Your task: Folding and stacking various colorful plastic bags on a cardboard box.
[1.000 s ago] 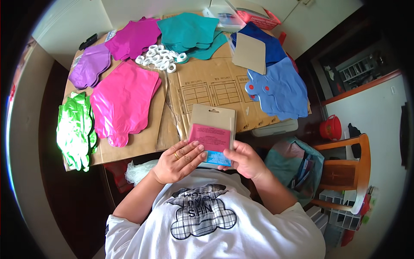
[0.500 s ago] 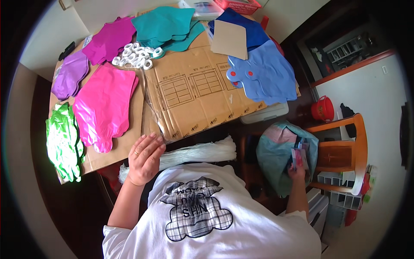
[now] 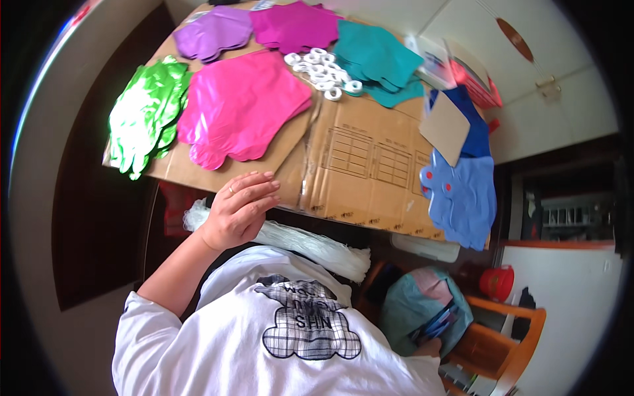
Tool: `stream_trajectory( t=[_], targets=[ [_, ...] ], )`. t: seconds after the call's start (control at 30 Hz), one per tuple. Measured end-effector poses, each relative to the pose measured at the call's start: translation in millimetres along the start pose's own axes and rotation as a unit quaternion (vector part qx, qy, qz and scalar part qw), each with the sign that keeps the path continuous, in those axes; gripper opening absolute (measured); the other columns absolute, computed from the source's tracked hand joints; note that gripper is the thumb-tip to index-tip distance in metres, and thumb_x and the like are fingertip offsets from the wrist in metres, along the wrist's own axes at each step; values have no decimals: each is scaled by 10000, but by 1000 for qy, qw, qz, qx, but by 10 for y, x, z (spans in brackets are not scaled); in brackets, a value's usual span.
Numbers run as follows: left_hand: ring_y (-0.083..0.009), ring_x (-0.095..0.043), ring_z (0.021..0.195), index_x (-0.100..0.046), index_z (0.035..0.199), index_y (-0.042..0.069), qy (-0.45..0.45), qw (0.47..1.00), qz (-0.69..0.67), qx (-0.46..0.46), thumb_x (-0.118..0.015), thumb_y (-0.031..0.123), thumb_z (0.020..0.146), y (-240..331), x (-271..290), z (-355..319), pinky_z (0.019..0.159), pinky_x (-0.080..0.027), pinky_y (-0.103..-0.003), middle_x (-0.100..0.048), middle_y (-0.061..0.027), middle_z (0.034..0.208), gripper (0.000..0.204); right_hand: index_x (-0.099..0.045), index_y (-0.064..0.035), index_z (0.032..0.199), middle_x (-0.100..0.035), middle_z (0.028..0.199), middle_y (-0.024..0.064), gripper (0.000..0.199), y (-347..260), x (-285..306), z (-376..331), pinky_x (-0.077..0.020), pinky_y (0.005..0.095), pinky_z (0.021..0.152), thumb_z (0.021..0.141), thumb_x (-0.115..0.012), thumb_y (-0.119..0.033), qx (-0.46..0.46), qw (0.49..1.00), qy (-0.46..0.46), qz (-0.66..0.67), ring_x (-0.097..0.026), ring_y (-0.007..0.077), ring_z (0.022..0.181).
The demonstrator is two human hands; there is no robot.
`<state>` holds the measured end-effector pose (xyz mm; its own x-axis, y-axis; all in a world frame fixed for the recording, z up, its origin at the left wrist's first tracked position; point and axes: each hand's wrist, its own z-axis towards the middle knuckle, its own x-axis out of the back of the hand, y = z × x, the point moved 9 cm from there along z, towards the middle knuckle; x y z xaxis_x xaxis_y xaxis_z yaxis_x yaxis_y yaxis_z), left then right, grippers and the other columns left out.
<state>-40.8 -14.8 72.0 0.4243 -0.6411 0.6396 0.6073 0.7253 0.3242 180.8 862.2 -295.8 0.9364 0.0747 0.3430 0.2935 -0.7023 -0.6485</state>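
Note:
My left hand [image 3: 244,206], a ring on one finger, hovers at the table's near edge with its fingers loosely stretched and nothing in them. Under it lies a long hank of white strands [image 3: 314,251]. Down at the right, my right hand [image 3: 428,348] reaches to the mouth of a teal cloth bag [image 3: 403,307]. Its fingers are hidden, so a grip cannot be made out. Dark bluish packets [image 3: 439,321] show blurred in the bag's opening beside it. A pink sheet of shaped film [image 3: 247,109] lies on the cardboard beyond my left hand.
Cardboard [image 3: 356,191] covers the table. On it lie green foil [image 3: 146,109], purple [image 3: 214,32], magenta [image 3: 295,26], teal [image 3: 376,59] and light blue sheets [image 3: 465,201], white rolls [image 3: 323,69] and a beige card [image 3: 446,127]. A wooden chair [image 3: 525,343] and red bucket [image 3: 496,282] stand right.
The view has swung left, so the table sits further right. My right hand has gone lower at the bag; the packet earlier seen in its fingers is now blurred in the opening.

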Motion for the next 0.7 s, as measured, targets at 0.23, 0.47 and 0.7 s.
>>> stream_trajectory(
  t=[0.23, 0.47, 0.7],
  targets=[
    [-249, -623, 814, -649, 854, 14, 62, 971, 130, 192, -721, 41, 745, -595, 544, 178, 728, -486, -355, -641, -89, 841, 133, -636, 17, 914, -650, 862, 146, 298, -920, -507, -1299, -512, 491, 659, 910, -479, -237, 522, 561, 186, -615, -630, 355, 720],
    [-295, -576, 933, -655, 913, 85, -81, 937, 138, 310, -764, 377, 729, -1427, 343, 442, 823, -462, -394, -596, -108, 953, 362, -635, -18, 849, -610, 791, 149, 175, -252, -1605, -6059, -463, 403, 646, 887, -632, -188, 825, 492, -132, -243, -583, 318, 725],
    [-317, -553, 910, -647, 890, 137, -69, 949, 153, 269, -712, 294, 773, -1693, 51, 203, 762, -439, -435, -587, -71, 926, 206, -607, 9, 799, -561, 743, 92, 76, 1522, -2261, -8610, -440, 288, 583, 833, -652, -43, 673, 277, -660, -185, -550, 188, 630]
  ],
)
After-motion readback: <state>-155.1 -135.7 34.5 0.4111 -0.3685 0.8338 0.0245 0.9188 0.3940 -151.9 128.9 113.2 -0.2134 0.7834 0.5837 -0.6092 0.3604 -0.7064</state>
